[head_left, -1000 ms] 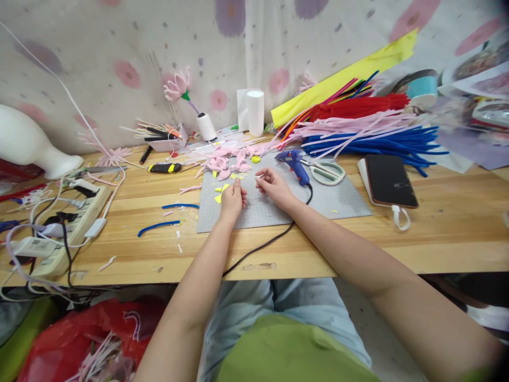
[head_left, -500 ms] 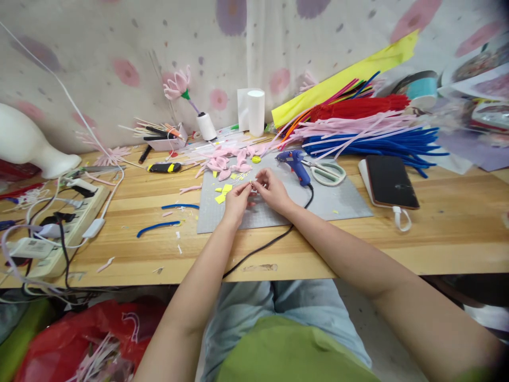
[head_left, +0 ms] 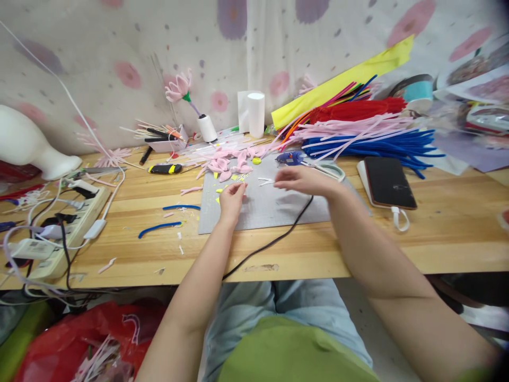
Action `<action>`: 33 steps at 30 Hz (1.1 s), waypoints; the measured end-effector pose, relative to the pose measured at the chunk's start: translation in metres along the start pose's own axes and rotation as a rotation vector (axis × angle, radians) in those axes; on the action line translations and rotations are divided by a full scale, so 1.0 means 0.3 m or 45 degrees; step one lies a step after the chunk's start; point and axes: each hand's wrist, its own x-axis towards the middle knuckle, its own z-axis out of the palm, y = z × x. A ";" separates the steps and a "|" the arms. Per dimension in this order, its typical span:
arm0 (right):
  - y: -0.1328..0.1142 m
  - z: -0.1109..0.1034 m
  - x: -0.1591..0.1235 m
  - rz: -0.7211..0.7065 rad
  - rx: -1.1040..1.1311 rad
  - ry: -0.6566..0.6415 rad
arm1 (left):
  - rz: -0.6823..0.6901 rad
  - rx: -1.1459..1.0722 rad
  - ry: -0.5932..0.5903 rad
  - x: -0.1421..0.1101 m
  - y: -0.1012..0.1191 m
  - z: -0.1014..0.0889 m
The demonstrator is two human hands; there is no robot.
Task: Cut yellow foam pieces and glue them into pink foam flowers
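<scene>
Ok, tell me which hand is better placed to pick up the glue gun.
Right, most likely. The right hand overlaps the glue gun in this view, while the left hand is farther off, toward the left side of the mat, its fingertips drawn together.

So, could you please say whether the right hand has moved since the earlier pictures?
Yes, the right hand has moved rightward, now partly hiding the glue gun.

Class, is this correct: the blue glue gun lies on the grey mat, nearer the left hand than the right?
No: the glue gun lies nearer the right hand than the left hand, as the head view shows. It does lie on the grey mat.
</scene>
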 end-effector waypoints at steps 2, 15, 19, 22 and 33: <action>0.038 -0.126 -0.049 0.178 -0.120 0.103 | 0.080 0.082 0.010 0.015 -0.013 -0.012; 0.222 -0.143 -0.038 0.574 -1.136 0.294 | 0.441 0.450 -0.037 0.010 -0.031 -0.044; 0.218 -0.183 -0.059 0.700 -0.744 0.419 | 0.465 0.433 -0.045 0.009 -0.035 -0.047; 0.183 -0.220 -0.100 0.647 0.046 0.563 | 0.452 0.392 -0.052 0.010 -0.037 -0.043; -0.037 -0.059 -0.058 -0.118 0.210 0.785 | 0.509 0.441 0.015 0.027 -0.045 -0.057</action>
